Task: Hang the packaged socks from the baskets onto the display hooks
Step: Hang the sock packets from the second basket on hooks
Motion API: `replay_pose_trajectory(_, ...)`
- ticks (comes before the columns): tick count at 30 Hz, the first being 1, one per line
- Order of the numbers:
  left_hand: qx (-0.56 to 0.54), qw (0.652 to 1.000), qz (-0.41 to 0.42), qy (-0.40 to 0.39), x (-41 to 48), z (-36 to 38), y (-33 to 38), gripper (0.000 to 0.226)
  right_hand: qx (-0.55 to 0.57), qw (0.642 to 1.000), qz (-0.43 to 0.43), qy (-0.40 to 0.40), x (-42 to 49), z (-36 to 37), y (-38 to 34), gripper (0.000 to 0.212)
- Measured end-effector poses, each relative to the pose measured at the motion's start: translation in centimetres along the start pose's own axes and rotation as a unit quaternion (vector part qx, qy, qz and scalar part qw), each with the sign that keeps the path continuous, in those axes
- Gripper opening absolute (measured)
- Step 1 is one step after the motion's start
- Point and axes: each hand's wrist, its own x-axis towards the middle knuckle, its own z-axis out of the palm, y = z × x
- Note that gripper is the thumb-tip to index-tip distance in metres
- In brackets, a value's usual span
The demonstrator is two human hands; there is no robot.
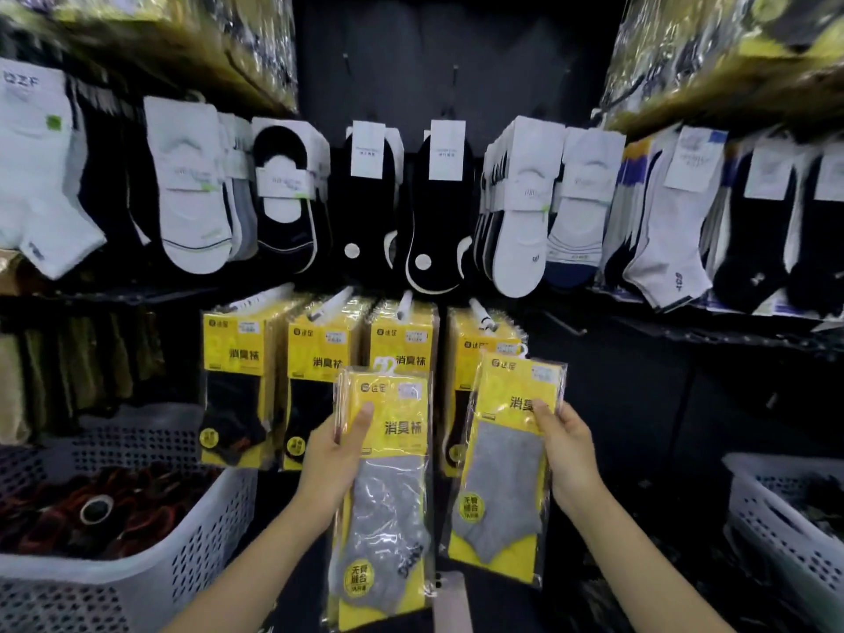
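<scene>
Head view: left hand (335, 459) pinches left 消臭袜 pack (388, 504), right hand (568, 454) pinches right 消臭袜 pack (502, 477); OZF socks (41, 175) hang above.

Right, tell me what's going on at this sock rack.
A person is restocking a sock display. Their left grip holds a yellow pack of grey socks and their right grip holds a second pack, both in front of the lower hooks, where packs of black socks already hang. Neither held pack is on a hook yet. A left basket and a right basket stand by.
</scene>
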Motion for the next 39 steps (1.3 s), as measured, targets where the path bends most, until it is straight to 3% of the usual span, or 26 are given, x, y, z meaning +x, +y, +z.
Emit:
replay_pose_trajectory(12, -0.009, 0.998, 0.053, 0.024, 5.3, 1.3, 0.9, 0.043, -0.069, 0.995, -0.06, -0.03, 9.3, 3.0, 2.8, 0.007)
replay_pose_trajectory(19, -0.065, 0.994, 0.084, 0.014, 7.1, 2.9, 0.6, 0.018, -0.121, 0.987, -0.101, 0.022, 15.3, 4.7, 5.5, 0.003)
replay_pose_trajectory(25, -0.091, 0.993, 0.076, 0.008, 7.7, 3.5, -0.3, 0.027, -0.167, 0.977, -0.083, 0.1, 18.2, 5.0, 6.6, 0.023)
replay_pose_trajectory(30, -0.1, 0.993, 0.058, 0.006, 6.9, 3.8, -0.2, 0.031, -0.169, 0.971, -0.075, 0.154, 15.5, 4.0, 6.3, 0.033)
replay_pose_trajectory(33, -0.114, 0.993, 0.038, -0.01, 5.8, 4.0, 0.5, 0.032, -0.138, 0.982, -0.075, 0.107, 11.5, 3.8, 5.0, 0.026)
replay_pose_trajectory(39, -0.144, 0.989, -0.014, -0.04, 3.3, 4.8, 2.1, 0.048, -0.106, 0.985, -0.086, -0.109, 1.8, 5.2, 0.1, 0.018)
